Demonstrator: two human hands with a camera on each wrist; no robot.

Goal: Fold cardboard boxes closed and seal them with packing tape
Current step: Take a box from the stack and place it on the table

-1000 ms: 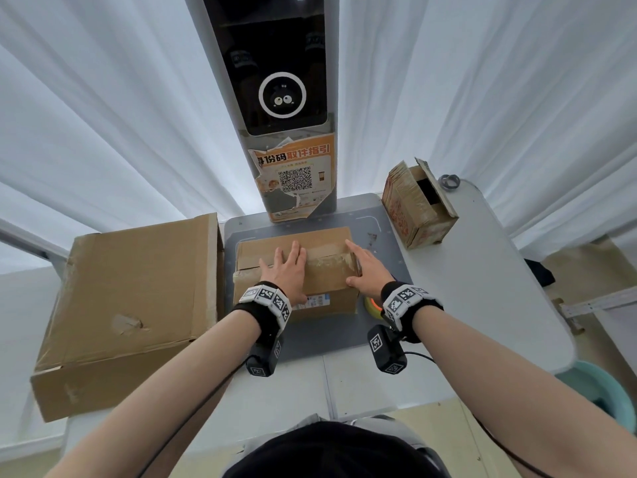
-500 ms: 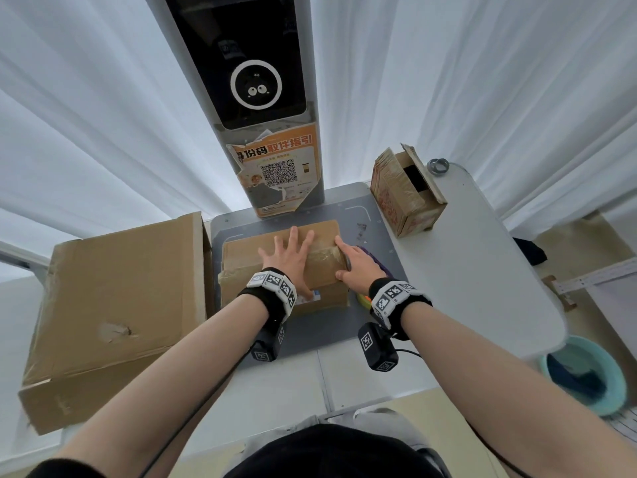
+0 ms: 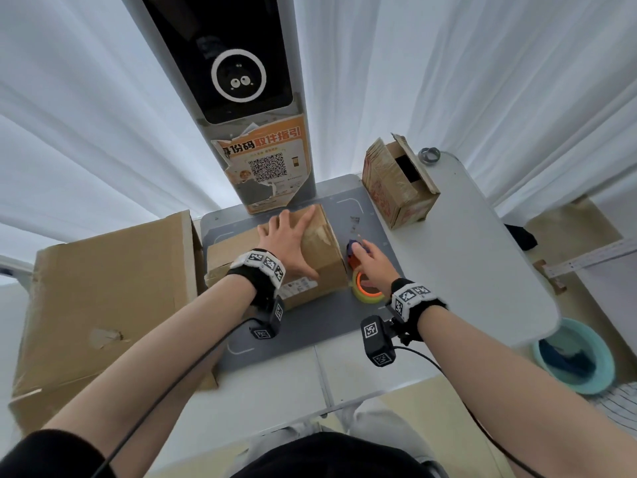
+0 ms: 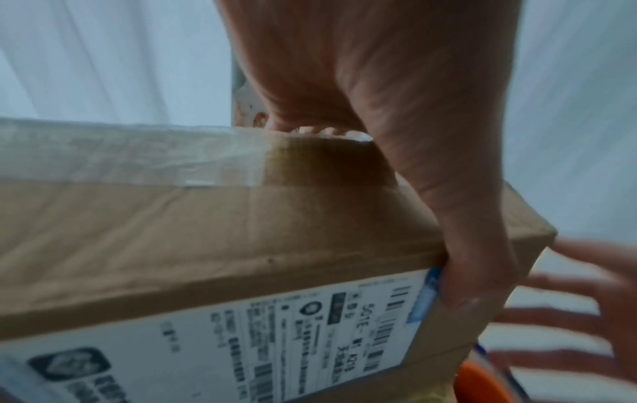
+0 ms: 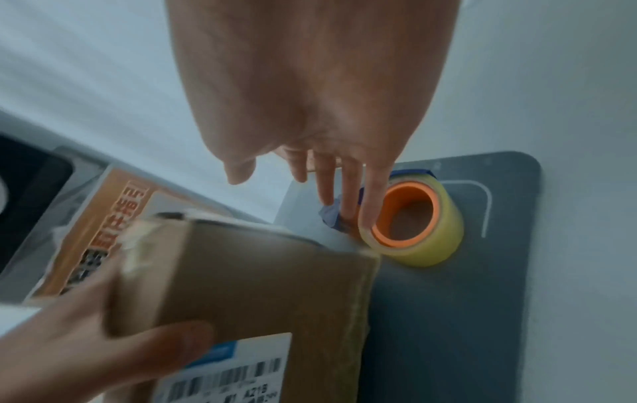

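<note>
A small brown cardboard box [image 3: 320, 257] with a shipping label [image 4: 275, 340] on its near side sits on the grey mat [image 3: 310, 326]. Its top flaps are down, with clear tape [image 4: 137, 158] across them. My left hand [image 3: 289, 241] lies flat and spread on the box top, thumb [image 4: 475, 272] hanging over the front edge. A yellowish tape roll with an orange core [image 5: 410, 218] lies on the mat just right of the box, on a blue and red dispenser [image 3: 353, 251]. My right hand [image 3: 365, 260] hovers over it, fingers [image 5: 370, 196] straight, reaching the roll and the blue part.
A large closed cardboard box [image 3: 103, 305] fills the table's left side. A small open box [image 3: 400, 181] and a grey ring [image 3: 429, 155] stand at the back right. A kiosk post with a QR poster [image 3: 265, 167] rises behind the mat. A teal basin [image 3: 575, 357] sits on the floor at right.
My right hand left the box top and moved right, down to the tape roll. The left hand stayed pressing on the box, which has turned and shifted a little left.
</note>
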